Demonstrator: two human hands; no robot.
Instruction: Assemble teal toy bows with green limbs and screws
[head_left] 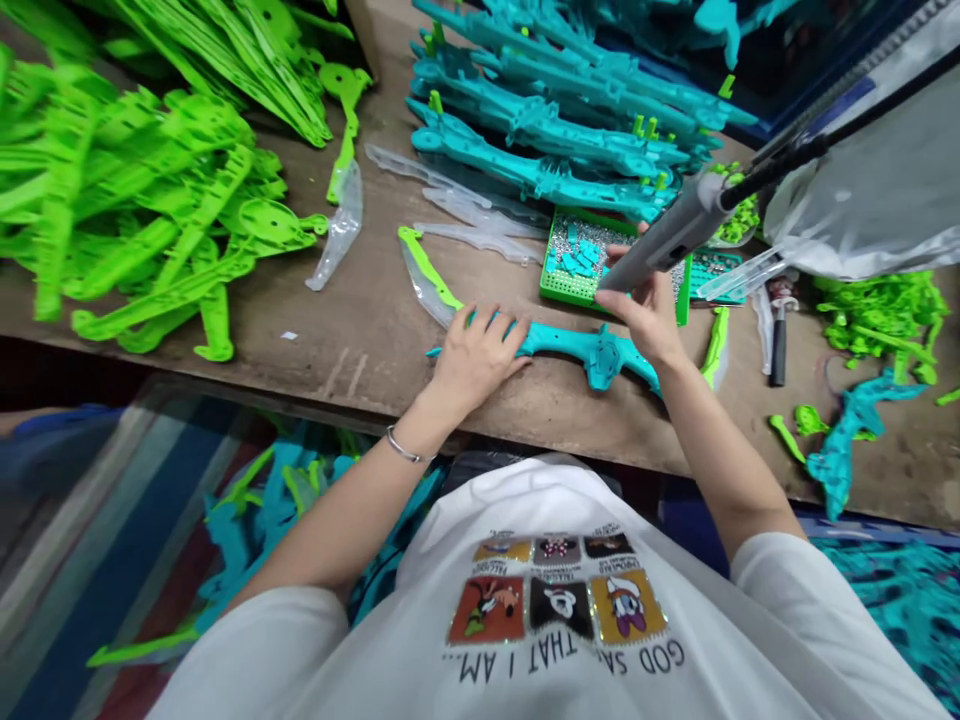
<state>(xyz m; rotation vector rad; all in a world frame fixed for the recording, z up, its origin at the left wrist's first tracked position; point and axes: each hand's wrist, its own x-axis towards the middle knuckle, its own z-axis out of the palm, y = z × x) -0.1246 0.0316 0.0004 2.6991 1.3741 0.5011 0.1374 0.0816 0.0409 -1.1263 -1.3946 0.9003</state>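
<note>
My left hand (480, 358) lies over the left end of a teal bow-shaped plastic part (559, 341), fingers curled across it and holding it against the table. A lime green strip with a clear blade (431, 270) reaches out beyond these fingers. In my right hand (651, 318) is a grey electric screwdriver (664, 238), tilted, its lower end over a green basket (574, 291) of small screws and teal pieces. Its tip is hard to make out. Below that hand runs the right end of the teal part, near another lime green piece (717, 345).
Lime green parts (150, 200) are heaped at the left. Stacked teal parts (540, 150) lie at the back, with clear blades (480, 215) in front. A black-handled tool (778, 345), small green pieces (885, 315) and a teal part (847, 435) lie at the right.
</note>
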